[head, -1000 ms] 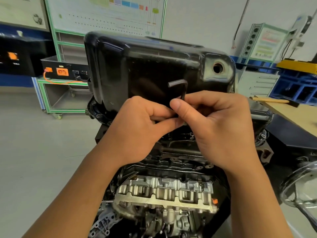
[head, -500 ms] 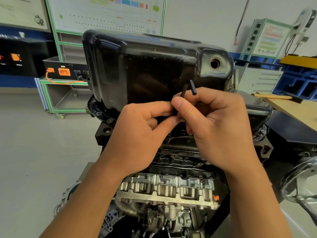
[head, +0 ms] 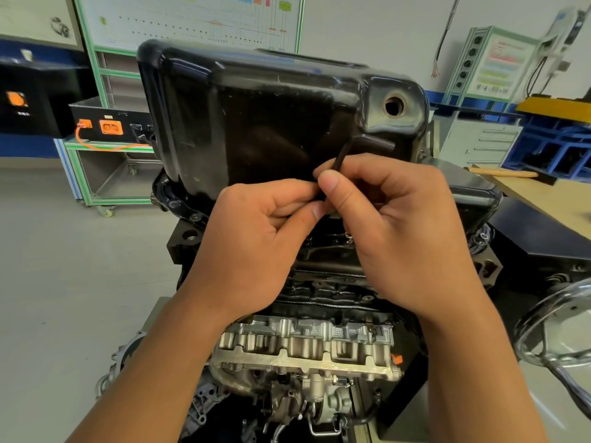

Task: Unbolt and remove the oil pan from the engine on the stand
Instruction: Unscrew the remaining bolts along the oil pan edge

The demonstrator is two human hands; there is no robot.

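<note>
The glossy black oil pan [head: 256, 116] sits on top of the upturned engine [head: 307, 353], with a round drain hole at its upper right. Both hands meet at the pan's near flange. My right hand [head: 393, 225] pinches a black hex key [head: 340, 159] between thumb and fingers, and the key's short arm sticks up above the thumb. My left hand [head: 256, 241] has its thumb and curled fingers closed on the key's lower part, right against the right thumb. The key's tip and the bolt under it are hidden by the fingers.
A chrome handwheel [head: 550, 327] of the stand sits at the right. A wooden workbench [head: 543, 193] with a hammer handle lies behind it. A green-framed cart [head: 105, 161] with a black box stands at the back left. Grey floor lies to the left.
The hex key has turned: its short arm pointed left a second ago and now tilts up to the right. Both hands stayed at the flange, and the view drifted slightly.
</note>
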